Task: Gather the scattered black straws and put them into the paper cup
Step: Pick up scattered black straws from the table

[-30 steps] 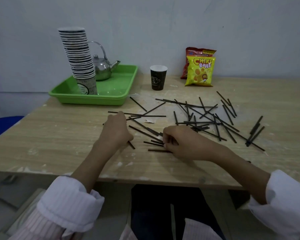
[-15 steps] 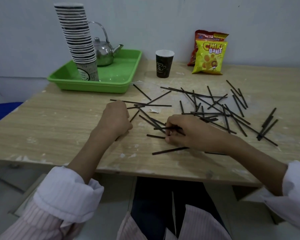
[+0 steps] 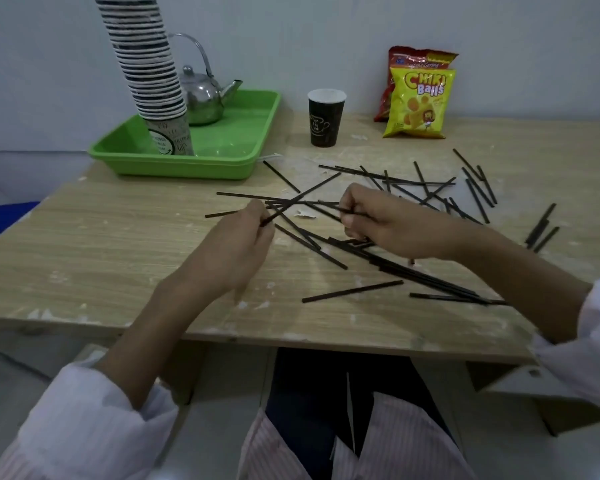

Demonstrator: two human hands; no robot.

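Observation:
Several black straws [image 3: 430,188] lie scattered across the wooden table [image 3: 101,244], most of them at centre and right. A black paper cup [image 3: 326,117] with a white rim stands upright at the back, beyond the straws. My left hand [image 3: 236,244] pinches the near end of one straw that slants up toward the right. My right hand [image 3: 388,226] is closed on a few straws, and a bundle runs from under it toward the lower right. A single straw [image 3: 352,291] lies nearer the front edge.
A green tray [image 3: 187,166] at the back left holds a tall stack of paper cups [image 3: 146,64] and a metal kettle [image 3: 201,95]. Two snack bags [image 3: 418,102] lean on the wall at the back right. The table's front edge lies just below my forearms.
Both hands have risen off the table and moved farther in. The left now pinches a straw, and the right has taken hold of straws near the middle of the pile.

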